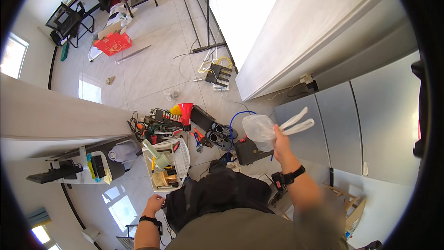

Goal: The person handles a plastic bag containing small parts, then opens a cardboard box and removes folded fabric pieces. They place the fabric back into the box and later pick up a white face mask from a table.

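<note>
My right hand (281,146) is closed around the neck of a translucent white plastic bag (258,128), whose two handles stick out past my fingers. Behind the bag lies a dark hard tool case (247,152) on the floor. My left hand (155,204) hangs low beside my left hip, near the white bin (156,188); its fingers are curled and partly hidden, so whether it holds anything is unclear. In that bin are a brush (160,179) and a pale green handheld appliance (159,158).
Grey shoes (220,139), a red funnel (186,114), an open socket set (163,115) and scattered hand tools lie before me. A blue hose (231,121) curves past the case. A grey refrigerator (333,128) stands at right, a router with cables (218,74) ahead, a red box (112,43) farther off.
</note>
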A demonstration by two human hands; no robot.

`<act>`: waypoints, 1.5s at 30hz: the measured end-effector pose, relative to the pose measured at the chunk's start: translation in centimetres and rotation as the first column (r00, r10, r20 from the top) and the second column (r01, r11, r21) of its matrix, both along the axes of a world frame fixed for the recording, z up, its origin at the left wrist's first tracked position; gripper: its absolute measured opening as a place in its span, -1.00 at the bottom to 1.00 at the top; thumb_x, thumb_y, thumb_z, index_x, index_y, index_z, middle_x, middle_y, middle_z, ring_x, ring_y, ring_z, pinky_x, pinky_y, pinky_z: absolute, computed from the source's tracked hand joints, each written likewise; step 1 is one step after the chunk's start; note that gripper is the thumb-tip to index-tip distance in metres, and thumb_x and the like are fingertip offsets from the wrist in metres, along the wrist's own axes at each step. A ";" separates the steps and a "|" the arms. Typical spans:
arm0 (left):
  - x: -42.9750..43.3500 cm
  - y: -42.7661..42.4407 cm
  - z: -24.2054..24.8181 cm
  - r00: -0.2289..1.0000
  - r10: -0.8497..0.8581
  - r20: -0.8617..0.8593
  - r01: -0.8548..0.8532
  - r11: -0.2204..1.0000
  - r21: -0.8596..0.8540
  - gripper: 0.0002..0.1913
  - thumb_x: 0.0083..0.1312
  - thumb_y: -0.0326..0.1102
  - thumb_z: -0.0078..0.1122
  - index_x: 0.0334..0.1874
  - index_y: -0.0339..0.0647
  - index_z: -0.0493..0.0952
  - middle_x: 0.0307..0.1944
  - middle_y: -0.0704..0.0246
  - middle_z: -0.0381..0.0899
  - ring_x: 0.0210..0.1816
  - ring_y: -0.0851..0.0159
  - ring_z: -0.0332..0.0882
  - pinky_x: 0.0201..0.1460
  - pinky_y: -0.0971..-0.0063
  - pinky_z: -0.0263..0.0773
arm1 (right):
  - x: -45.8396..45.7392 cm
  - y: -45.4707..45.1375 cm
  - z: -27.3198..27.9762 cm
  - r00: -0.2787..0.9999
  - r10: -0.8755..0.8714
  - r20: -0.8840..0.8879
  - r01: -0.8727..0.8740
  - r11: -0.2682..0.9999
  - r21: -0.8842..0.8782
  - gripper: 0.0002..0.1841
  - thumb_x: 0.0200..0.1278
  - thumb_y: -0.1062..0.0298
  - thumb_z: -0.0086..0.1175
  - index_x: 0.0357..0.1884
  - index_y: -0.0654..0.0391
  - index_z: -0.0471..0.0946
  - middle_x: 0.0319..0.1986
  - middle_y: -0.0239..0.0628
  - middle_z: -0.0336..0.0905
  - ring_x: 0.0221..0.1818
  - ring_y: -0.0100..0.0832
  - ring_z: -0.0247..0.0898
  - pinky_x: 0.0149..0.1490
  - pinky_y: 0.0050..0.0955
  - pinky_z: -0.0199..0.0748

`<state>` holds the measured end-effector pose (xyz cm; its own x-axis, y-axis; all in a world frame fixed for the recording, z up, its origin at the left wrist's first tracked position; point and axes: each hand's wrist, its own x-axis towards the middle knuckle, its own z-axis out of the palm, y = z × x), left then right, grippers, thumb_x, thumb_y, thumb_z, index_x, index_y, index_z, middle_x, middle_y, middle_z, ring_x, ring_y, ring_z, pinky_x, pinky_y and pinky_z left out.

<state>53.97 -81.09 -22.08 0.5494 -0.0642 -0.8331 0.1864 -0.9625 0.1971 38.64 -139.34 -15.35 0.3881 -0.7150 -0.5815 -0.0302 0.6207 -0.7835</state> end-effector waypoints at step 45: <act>44.6 -31.4 -5.3 0.791 0.610 0.047 -0.571 0.764 -0.301 -0.69 0.23 -0.14 0.24 -0.24 -0.31 0.60 -0.47 0.33 0.63 -0.41 0.34 0.58 -0.31 0.43 0.45 | 52.7 -21.3 5.6 0.755 0.652 -0.072 -0.655 0.753 -0.054 -0.66 0.41 0.13 0.06 0.02 0.19 0.46 -0.11 -0.41 0.48 -0.05 -0.51 0.36 0.10 -0.46 0.32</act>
